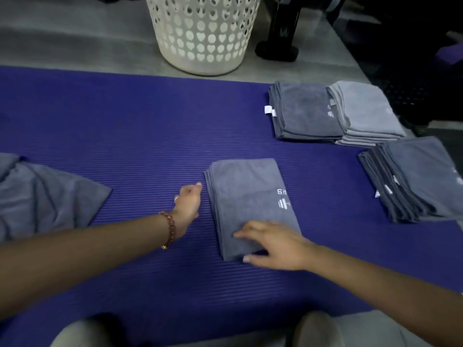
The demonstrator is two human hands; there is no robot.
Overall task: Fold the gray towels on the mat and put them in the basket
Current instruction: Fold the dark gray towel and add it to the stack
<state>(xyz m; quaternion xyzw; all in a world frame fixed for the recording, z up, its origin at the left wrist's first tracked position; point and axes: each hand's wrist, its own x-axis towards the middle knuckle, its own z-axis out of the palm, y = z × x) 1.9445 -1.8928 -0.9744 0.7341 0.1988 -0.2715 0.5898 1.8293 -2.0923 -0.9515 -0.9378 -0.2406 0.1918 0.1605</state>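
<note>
Gray towel [248, 196] folded, white logo [284, 200] text illegible, R hand [273, 244] flat on it, L hand [189, 204] curled, empty, beside

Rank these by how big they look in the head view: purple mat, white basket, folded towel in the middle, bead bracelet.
Largest: purple mat, by far.
Next: white basket and folded gray towel look about alike. The basket is farther off and cut by the frame, so I won't rank them.
Smallest: bead bracelet.
</note>
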